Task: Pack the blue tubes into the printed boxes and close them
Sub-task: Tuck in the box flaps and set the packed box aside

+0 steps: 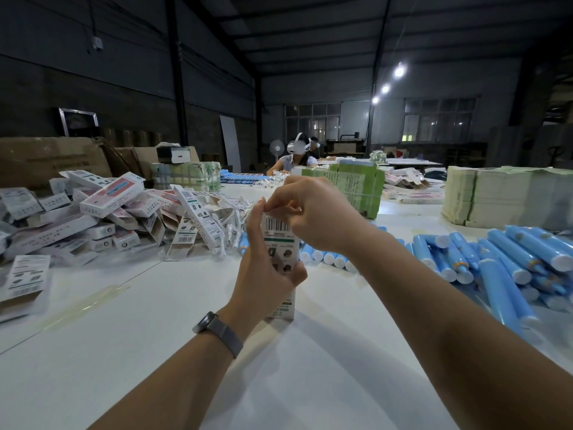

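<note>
A white printed box (pixel 280 240) with a barcode stands upright over the middle of the white table (pixel 186 352). My left hand (pixel 263 277) grips its body from the left, thumb at the front. My right hand (pixel 313 212) pinches the flap at the box's top end. Whatever is inside the box is hidden. A heap of blue tubes (pixel 496 262) with white caps lies on the right, and a row of them runs behind the box. Packed and empty printed boxes (pixel 105 212) are piled on the left.
Bundles of flat green cartons (pixel 356 187) stand behind my hands, with a taller stack (pixel 496 197) at the right. Clear plastic wrappers (pixel 229 225) lie beside the box pile. Brown cartons (pixel 52 159) stand at the far left. A person (pixel 294 156) sits at the table's far end.
</note>
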A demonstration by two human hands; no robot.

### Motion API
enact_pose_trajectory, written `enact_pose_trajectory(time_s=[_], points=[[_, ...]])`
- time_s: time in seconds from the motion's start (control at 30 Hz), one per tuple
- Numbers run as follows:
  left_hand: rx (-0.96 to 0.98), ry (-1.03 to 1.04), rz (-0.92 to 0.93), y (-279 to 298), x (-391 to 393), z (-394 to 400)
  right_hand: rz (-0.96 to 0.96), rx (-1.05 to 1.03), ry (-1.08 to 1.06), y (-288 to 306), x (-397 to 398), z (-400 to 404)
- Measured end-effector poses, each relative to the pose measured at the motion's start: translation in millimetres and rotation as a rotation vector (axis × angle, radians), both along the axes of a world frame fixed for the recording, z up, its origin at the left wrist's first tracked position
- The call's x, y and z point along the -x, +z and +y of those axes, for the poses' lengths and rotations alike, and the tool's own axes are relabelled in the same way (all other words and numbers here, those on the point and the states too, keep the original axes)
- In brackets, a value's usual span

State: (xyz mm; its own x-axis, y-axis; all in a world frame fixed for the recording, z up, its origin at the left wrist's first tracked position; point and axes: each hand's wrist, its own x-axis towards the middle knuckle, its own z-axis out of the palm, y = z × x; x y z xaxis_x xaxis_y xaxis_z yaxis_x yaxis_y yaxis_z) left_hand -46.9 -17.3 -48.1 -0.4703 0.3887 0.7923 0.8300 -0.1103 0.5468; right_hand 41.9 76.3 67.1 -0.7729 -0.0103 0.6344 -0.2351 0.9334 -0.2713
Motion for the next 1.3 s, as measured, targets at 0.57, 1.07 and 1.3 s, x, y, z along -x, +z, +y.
enact_pose_trajectory(time_s=[0.57, 1.07, 1.3], points=[[-0.111, 0.015, -0.036, -2, 2, 2, -0.025, 0.687, 0.251, -17, 0, 11], [-0.094, 0.029, -0.020, -2, 4, 3, 0.018, 0.835, 0.308, -30, 10, 7], [-0.081, 0.065, 0.026, -2, 7, 2, 0.068, 0.775, 0.277, -34, 14, 5]])
